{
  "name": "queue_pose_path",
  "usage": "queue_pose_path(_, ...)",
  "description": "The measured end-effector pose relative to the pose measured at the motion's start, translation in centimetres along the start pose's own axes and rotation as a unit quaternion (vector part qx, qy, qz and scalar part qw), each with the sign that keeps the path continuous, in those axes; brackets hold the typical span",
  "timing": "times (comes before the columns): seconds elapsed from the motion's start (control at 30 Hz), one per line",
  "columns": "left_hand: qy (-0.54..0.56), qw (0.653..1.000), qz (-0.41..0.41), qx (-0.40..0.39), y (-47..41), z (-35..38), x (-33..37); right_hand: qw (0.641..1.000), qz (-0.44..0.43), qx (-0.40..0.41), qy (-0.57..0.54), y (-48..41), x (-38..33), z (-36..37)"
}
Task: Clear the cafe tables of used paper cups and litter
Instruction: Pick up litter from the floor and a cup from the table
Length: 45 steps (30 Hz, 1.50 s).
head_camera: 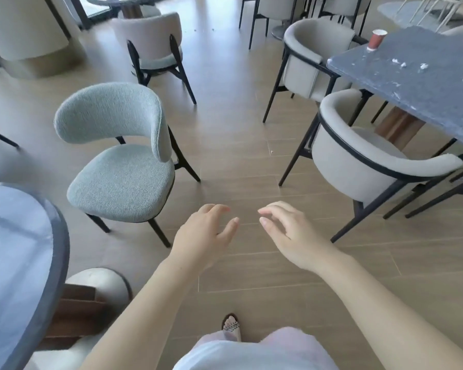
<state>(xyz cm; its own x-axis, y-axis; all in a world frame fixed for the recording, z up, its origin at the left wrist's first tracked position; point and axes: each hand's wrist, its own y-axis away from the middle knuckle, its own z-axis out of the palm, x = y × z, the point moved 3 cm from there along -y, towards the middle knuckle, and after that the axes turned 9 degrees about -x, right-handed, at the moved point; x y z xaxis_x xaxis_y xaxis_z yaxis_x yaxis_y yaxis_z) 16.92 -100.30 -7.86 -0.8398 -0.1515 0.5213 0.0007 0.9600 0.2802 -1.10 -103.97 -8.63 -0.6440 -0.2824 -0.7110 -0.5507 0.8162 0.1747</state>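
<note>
Down at the bottom edge, pale clothing and one foot in a beaded sandal (231, 325) on the wood-look floor (238, 134). Just ahead, both bare forearms reach out over that floor. Left hand (203, 233) is palm down, fingers loosely spread and a bit curled, holding nothing. Right hand (292, 233) is the same: fingers relaxed and slightly bent, thumb toward the left hand, holding nothing. Hands are near each other, not touching, with a gap between the thumbs. Low left, a round grey-blue table (16, 263) with a dark rim, only partly in view, with a wood-slat base under it and a pale seat tucked beside it. Next out, left of centre, a blue-green fabric chair (123, 180) with a curved back and black legs, standing apart from the round table. Right side, a grey tub chair (358, 158) with a black frame, pushed up to a dark speckled rectangular table (425, 84); a second tub chair (305, 57) sits farther along the same edge. On that tabletop, white litter scraps (401, 64) are scattered mid-surface, well apart from both hands. Paper cup (376, 40), red with a white rim and base, stands upright near the table's far left corner, beyond the scraps; any print on it is too small to read. Farther back on the left, a beige chair (153, 41) with black legs; more chairs and table bases along the top edge, blurred.
</note>
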Motion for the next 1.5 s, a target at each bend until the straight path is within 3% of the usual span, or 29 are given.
queue_pose_path(0.43,-0.056,0.995,0.066,-0.041,-24.9,-5.7,3.6,0.999,0.014,0.045,-0.004,-20.6,6.6,-10.0)
queue_pose_path(0.73,-0.067,0.996,0.048,-0.03,-44.6,-8.9,7.4,1.0,0.018,0.021,0.006,-37.3,13.6,-21.4)
queue_pose_path(1.0,-0.047,0.998,0.017,-0.026,-57.5,-12.4,5.7,0.999,0.023,-0.002,-0.023,-49.8,16.7,-25.7)
queue_pose_path(1.5,-0.141,0.964,0.163,-0.153,-86.4,-18.6,7.4,0.981,0.176,0.077,-0.026,-69.4,24.4,-33.7)
